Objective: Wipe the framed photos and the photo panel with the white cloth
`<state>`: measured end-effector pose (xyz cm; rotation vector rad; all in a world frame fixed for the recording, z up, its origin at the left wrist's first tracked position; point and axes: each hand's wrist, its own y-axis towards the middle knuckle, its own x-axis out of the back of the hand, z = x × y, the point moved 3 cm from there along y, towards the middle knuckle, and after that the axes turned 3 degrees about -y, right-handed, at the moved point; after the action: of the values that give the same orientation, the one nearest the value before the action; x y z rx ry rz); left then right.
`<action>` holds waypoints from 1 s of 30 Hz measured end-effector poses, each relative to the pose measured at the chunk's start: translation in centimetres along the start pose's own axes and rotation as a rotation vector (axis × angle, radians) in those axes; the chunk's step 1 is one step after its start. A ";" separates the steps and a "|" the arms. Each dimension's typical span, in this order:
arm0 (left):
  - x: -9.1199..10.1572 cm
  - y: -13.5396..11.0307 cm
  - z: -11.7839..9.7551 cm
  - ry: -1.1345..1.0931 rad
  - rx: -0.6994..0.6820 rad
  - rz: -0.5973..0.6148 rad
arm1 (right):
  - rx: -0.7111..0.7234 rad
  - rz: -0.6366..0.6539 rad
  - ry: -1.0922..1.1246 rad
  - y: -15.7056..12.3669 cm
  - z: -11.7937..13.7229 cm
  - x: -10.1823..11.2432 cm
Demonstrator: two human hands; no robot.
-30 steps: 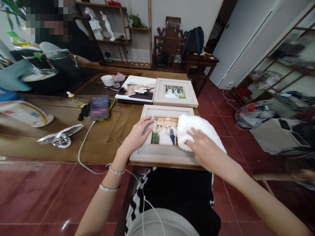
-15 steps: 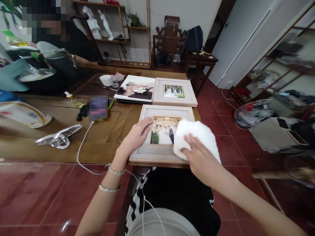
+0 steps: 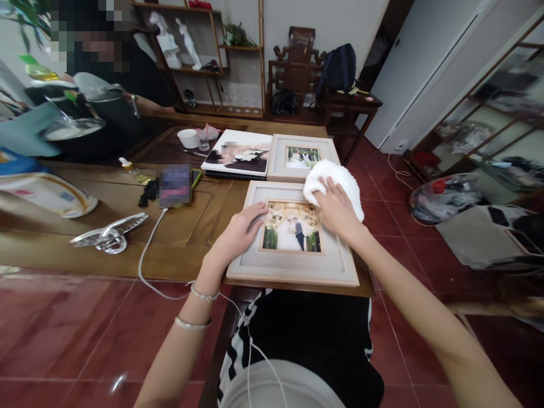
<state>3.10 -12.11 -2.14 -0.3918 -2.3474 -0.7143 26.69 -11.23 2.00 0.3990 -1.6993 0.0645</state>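
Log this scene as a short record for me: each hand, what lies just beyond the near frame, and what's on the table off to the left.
Left hand: resting on the left side of the near framed photo
Right hand: holding a white cloth over that frame's far right corner
Beyond the frame: another framed photo, with a flat picture panel to its left
Table, left: shiny silver item, white cable, small bottle

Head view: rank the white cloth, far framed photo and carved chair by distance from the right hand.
1. White cloth: under the right hand.
2. Far framed photo: ahead and slightly left, on the table.
3. Carved chair: beyond the table.
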 end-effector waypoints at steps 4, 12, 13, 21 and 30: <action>0.0 0.0 -0.1 -0.004 0.010 -0.012 | 0.088 0.057 -0.053 -1.2 1.3 0.1; -0.2 0.1 0.1 -0.001 -0.002 -0.038 | 0.240 0.219 -0.048 -9.6 4.4 4.3; -0.2 0.0 0.2 0.002 -0.004 -0.041 | 0.253 0.231 -0.042 -10.5 4.7 4.8; -0.4 0.1 0.1 0.033 -0.030 -0.062 | 0.229 0.244 -0.031 -12.8 7.7 5.5; -0.4 0.1 0.2 0.043 -0.024 -0.066 | 0.302 0.168 -0.075 -10.0 13.1 4.9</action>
<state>3.32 -11.95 -2.55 -0.3073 -2.3221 -0.7751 16.69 -25.19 2.69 0.4858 -1.7989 0.4381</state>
